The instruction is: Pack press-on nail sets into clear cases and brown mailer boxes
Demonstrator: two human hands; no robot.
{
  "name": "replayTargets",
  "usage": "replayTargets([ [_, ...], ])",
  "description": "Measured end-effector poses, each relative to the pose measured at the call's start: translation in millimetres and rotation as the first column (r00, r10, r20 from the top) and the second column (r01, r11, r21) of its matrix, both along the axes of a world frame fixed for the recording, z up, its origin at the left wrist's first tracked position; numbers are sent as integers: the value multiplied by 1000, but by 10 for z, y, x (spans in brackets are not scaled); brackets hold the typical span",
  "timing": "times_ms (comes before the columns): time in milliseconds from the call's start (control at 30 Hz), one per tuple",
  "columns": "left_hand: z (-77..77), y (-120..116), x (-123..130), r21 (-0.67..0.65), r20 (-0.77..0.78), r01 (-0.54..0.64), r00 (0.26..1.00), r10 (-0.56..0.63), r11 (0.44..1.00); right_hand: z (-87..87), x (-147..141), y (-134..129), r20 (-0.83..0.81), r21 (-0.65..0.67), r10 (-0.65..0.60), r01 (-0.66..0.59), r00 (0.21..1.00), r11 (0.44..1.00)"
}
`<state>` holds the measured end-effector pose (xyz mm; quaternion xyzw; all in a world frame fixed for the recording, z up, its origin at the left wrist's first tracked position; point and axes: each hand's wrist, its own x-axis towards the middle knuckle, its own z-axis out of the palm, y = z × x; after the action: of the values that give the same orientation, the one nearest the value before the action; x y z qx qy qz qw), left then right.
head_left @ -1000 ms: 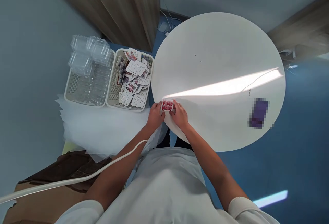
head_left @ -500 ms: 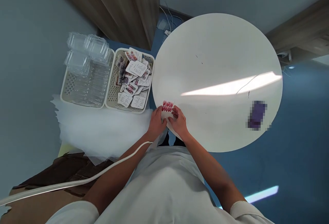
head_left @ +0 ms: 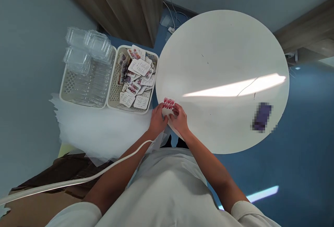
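Note:
A small card of red and pink press-on nails [head_left: 168, 104], set in two rows, is held over the near left edge of the white round table [head_left: 221, 53]. My left hand [head_left: 157, 120] grips its left side, fingers closed along the edge. On the opposite side my right hand [head_left: 180, 118] has its fingers curled at the card's right edge, thumb near the lower part. The lower part of the card lies partly between my thumbs.
Left of the table, a white basket [head_left: 113, 95] holds many nail cards. Another basket [head_left: 62, 89] beside it carries clear plastic boxes [head_left: 97, 44]. White sheets [head_left: 104, 126] lie in front. A pixelated purple object [head_left: 262, 116] rests at the table's right. A white cable [head_left: 86, 182] crosses my left arm.
Both hands and the nail card have shifted slightly up and to the left in view. The grip looks much the same, and the camera view has moved a little.

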<state>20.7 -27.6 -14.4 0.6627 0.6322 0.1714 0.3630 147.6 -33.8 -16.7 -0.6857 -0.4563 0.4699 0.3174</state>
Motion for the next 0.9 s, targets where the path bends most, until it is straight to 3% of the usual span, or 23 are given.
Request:
replayTargets([
  [233, 15, -4, 8, 4, 38, -90, 995, 90, 996, -21, 69, -30, -74, 8, -22, 23, 997, 1000],
  [400, 58, -128, -2, -22, 52, -160, 986, 161, 987, 46, 283, -216, -69, -7, -28, 28, 997, 1000],
  [633, 207, -584, 40, -41, 90, -260, 960, 263, 965, 296, 734, -646, -88, -81, 8, -15, 996, 997],
  [767, 373, -905, 155, -76, 94, -305, 946, 311, 949, 458, 953, -864, -131, -73, 91, -101, 987, 992],
  [900, 485, -1253, 318, -121, 141, -335, 926, 350, 934, 492, 1097, -1052, -199, -51, 180, -193, 963, 980],
])
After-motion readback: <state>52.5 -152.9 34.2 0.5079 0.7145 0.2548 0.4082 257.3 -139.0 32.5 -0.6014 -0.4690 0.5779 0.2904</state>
